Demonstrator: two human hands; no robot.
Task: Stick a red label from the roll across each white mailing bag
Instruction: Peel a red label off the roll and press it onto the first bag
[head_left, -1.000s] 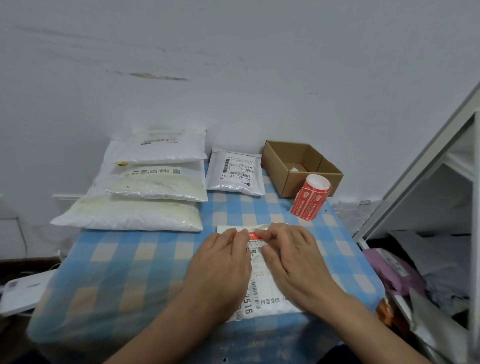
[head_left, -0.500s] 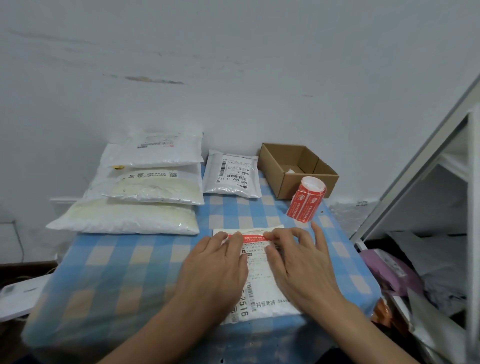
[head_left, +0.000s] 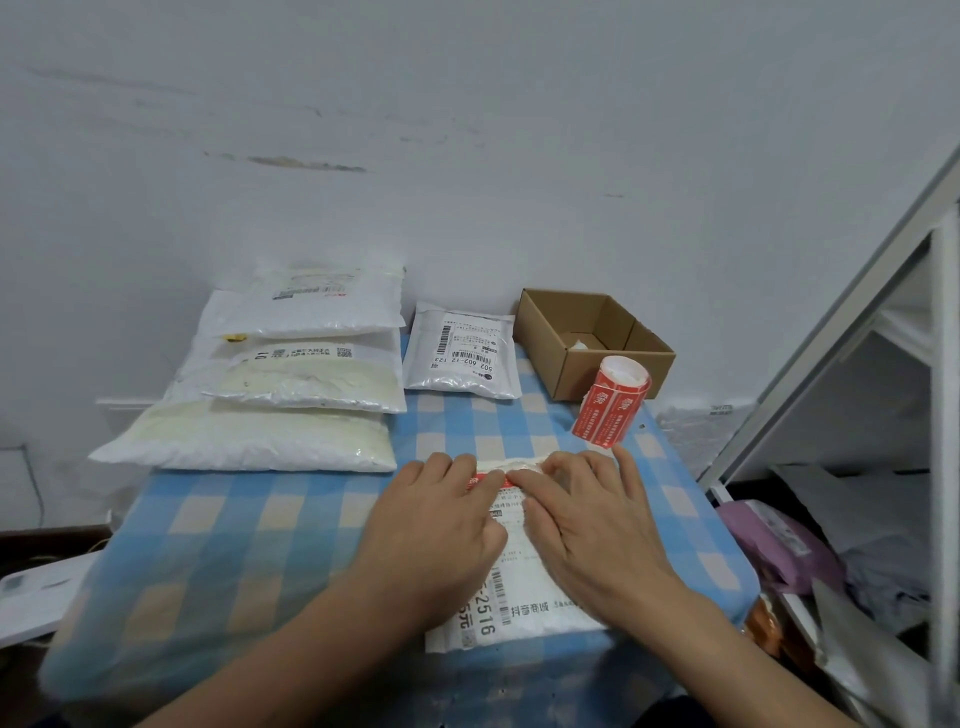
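A white mailing bag (head_left: 511, 608) with a printed shipping slip lies flat at the near edge of the blue checked table (head_left: 260, 525). A red label (head_left: 488, 480) runs across its far end. My left hand (head_left: 441, 525) and my right hand (head_left: 587, 514) both lie palm down on the bag, fingertips pressing on the label and meeting near its middle. Most of the label is hidden under my fingers. The red label roll (head_left: 613, 408) stands upright just beyond my right hand.
A stack of three white bags (head_left: 291, 384) fills the far left of the table. One small bag (head_left: 462, 358) lies at the back centre. An open cardboard box (head_left: 587, 343) sits at the back right. Right of the table stand a white shelf (head_left: 883, 364) and loose clutter (head_left: 779, 540).
My fingertips have slid back together over the label after spreading apart along it half a second ago. The bag and roll stay where they were.
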